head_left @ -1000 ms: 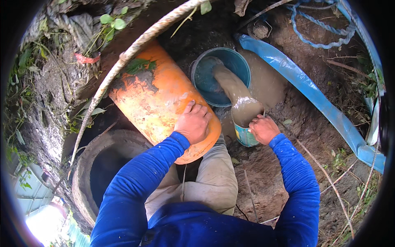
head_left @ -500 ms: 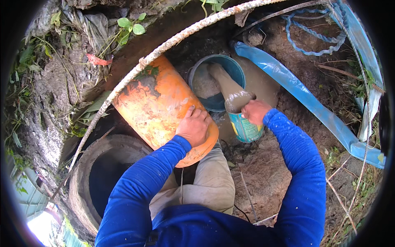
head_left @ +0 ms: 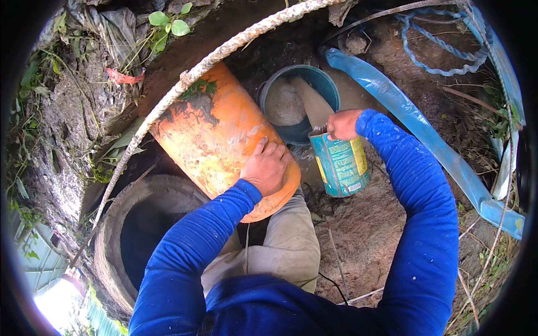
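Observation:
My right hand grips the rim of a green and yellow tin can, which is tipped away from me. Muddy water streams from its mouth into a dark teal bucket lying tilted beyond it, with brown water inside. My left hand lies open on the near end of a large, scuffed orange cylinder, its fingers slightly spread. The cylinder leans across to the left of the bucket, over my knee. The can hides part of the stream's start.
A round concrete ring with a dark hollow stands at the left. A thick, rough rope arches across the front of the view. Blue plastic sheeting and a blue twisted rope lie at the right, beside thin rods and muddy ground.
My right hand has tipped the can further, so its side and base face me more. The stream into the bucket continues. My left hand stays on the orange cylinder.

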The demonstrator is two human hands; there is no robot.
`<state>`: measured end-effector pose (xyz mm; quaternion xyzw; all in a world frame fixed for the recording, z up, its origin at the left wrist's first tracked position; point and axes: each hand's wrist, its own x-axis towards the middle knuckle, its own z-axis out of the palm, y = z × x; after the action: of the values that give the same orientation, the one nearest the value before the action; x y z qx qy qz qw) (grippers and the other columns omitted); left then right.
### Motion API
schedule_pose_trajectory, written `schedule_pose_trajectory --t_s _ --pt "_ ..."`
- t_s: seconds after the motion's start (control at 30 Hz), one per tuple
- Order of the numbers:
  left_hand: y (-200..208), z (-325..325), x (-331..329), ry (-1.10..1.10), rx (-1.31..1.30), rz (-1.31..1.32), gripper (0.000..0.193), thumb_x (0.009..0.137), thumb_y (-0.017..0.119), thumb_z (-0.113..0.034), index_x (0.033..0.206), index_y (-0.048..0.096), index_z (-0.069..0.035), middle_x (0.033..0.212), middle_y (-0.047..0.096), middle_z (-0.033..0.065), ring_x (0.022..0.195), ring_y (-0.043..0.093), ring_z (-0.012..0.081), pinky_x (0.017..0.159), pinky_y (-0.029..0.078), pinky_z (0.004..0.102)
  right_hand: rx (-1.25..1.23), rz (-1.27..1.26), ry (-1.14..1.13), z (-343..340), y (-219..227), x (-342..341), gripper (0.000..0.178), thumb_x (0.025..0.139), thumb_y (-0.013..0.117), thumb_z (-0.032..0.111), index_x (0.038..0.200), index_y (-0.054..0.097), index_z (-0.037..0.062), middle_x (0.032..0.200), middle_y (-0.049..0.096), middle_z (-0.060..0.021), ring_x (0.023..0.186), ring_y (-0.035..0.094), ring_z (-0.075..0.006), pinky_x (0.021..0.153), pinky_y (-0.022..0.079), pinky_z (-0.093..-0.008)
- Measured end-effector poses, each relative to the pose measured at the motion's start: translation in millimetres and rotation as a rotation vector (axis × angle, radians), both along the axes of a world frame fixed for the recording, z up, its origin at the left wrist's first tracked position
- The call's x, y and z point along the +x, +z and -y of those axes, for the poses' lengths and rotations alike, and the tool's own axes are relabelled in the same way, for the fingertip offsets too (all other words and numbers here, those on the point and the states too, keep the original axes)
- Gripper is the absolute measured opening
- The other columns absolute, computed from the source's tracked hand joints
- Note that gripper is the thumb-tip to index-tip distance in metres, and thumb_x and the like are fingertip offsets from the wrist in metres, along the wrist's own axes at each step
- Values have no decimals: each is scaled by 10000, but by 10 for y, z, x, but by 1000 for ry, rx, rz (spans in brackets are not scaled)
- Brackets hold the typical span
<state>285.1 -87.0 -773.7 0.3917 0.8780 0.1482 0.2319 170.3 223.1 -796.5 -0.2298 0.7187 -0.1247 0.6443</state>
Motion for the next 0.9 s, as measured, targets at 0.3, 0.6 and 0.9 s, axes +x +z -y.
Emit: schedule_pose_trajectory --t_s 0.3,0.6,0.9 --pt "48 -15 -32 2 -26 38 337 879 737 -296 1147 743 -92 1193 669 126 1282 602 330 1270 358 554 134 252 -119 49 278 -250 435 1095 594 411 1327 761 83 1181 780 -125 1063 762 -278 701 675 -405" --pt "108 -74 -75 -25 -57 44 324 878 733 -294 1137 728 -98 1216 673 120 1252 622 323 1267 365 550 -56 57 -413 -629 17 585 419 1086 612 359 1186 755 -22 1161 759 -217 1087 721 -402 991 530 -523" --pt "147 -196 -128 -26 -141 89 298 833 747 -228 1095 710 -90 1198 676 107 1231 630 335 1248 385 568 145 -289 -1416 -2061 -558 2572 389 1128 630 317 1140 761 -49 974 752 -144 949 662 -209 925 526 -393"
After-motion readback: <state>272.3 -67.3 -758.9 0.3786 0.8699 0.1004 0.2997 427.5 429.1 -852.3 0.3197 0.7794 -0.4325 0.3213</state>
